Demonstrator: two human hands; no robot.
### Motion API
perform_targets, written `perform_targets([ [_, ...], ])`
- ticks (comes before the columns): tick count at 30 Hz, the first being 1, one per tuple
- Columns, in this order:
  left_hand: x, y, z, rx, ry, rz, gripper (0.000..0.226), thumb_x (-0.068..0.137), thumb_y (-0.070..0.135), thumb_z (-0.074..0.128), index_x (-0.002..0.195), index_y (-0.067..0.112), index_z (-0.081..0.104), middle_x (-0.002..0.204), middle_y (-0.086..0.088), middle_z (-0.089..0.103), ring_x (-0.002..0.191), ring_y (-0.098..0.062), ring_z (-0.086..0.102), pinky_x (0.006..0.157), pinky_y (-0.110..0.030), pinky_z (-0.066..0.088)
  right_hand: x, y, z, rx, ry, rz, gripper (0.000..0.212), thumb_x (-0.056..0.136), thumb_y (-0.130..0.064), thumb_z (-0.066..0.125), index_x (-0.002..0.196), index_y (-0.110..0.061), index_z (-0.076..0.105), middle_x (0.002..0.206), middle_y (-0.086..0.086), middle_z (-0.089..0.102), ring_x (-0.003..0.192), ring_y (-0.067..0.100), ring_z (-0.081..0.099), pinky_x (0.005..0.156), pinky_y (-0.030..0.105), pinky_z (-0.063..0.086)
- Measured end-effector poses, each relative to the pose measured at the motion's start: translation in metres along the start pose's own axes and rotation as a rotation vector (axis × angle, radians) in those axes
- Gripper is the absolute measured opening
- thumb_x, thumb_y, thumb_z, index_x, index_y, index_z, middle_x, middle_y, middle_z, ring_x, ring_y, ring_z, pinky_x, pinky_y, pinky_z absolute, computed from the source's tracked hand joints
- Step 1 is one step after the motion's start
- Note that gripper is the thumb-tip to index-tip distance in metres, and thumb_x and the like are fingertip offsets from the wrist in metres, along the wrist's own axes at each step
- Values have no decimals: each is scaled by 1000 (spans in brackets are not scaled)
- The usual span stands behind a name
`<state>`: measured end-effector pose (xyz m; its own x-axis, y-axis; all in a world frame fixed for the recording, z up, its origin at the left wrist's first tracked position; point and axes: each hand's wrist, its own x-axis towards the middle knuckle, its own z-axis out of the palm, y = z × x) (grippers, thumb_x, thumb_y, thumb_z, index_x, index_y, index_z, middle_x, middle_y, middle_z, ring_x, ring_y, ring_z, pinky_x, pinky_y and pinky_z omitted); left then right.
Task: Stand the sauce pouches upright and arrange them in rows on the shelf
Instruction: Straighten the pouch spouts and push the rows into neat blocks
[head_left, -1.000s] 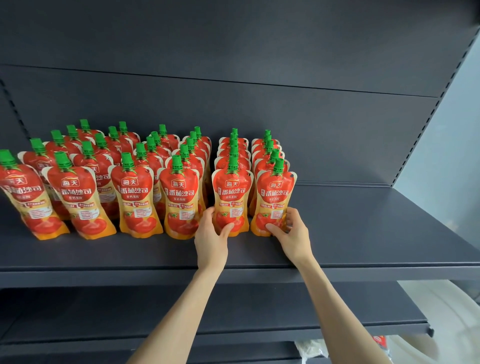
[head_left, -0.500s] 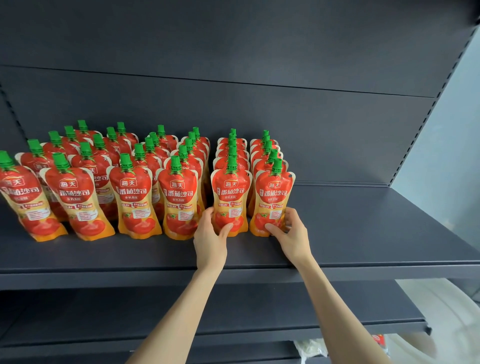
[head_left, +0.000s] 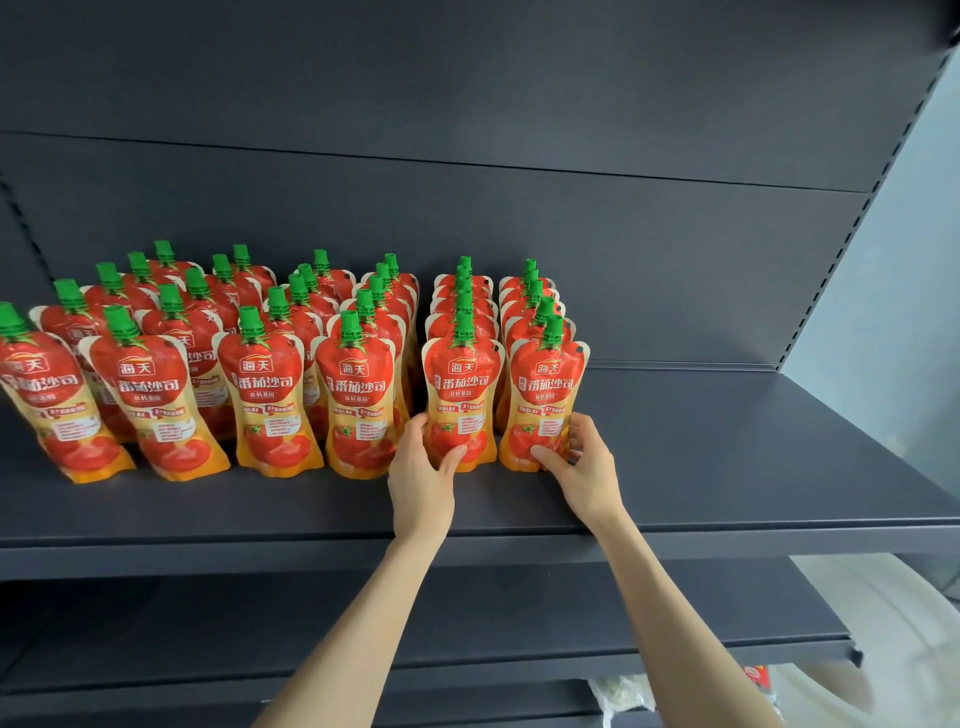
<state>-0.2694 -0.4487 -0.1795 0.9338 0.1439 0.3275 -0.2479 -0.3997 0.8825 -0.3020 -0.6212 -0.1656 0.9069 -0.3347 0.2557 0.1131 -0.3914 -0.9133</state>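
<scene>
The dark grey shelf (head_left: 753, 457) runs across in front of the person at about arm's reach, with its bare stretch out beyond the right hand (head_left: 584, 467) and most of the stock off to the far side of the left hand (head_left: 421, 478). That stock is a block of tomato sauce pouches (head_left: 260, 384), all upright with spouts up, though its files look looser and some lean outward. Directly ahead of the hands stand two tighter rows, each running straight away from the person toward the back panel (head_left: 623, 260), with a narrow gap between them. The left hand grips the left row's front pouch (head_left: 464, 384) low down, thumb across its face and fingers round its outer edge. The right hand holds the right row's front pouch (head_left: 545, 389) the same way, thumb on the front, fingers wrapped round the edge nearer the bare shelf. Both pouches stand with their long axis vertical, the right one tipped slightly at its green cap (head_left: 553, 327). Each hand is squarely at its own row's near end, so any squaring or pushing would likely travel straight back along the row.
</scene>
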Motion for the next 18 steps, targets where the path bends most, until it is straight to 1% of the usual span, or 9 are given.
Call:
perform_targets([
  [7, 0, 0, 0, 3, 9, 3, 54, 80, 27, 70, 127, 12, 47, 126, -8, 58, 116, -25, 56, 93, -48, 51, 0, 0, 0, -9, 0, 2, 45, 84, -18, 68, 122, -11, 46, 111, -7, 56, 95, 3, 53, 67, 2, 42],
  [12, 0, -1, 0, -2, 10, 6, 54, 80, 29, 71, 126, 13, 47, 124, -7, 59, 114, -24, 57, 91, -48, 52, 0, 0, 0, -9, 6, 2, 43, 84, -16, 68, 120, -9, 46, 110, -5, 57, 90, 0, 54, 66, -2, 42],
  [16, 0, -1, -1, -5, -2, 4, 55, 79, 30, 71, 126, 13, 47, 124, -7, 59, 114, -24, 56, 91, -48, 52, 0, 0, 1, -6, 5, 0, 42, 84, -15, 68, 120, -9, 47, 109, -5, 57, 88, -4, 54, 67, -3, 41],
  [18, 1, 0, -1, -13, -14, 0, 58, 78, 32, 72, 126, 14, 46, 124, -6, 58, 114, -23, 56, 90, -47, 52, 0, 0, 1, -10, 6, -1, 43, 84, -16, 68, 120, -10, 47, 109, -5, 57, 89, -2, 55, 66, -1, 42],
])
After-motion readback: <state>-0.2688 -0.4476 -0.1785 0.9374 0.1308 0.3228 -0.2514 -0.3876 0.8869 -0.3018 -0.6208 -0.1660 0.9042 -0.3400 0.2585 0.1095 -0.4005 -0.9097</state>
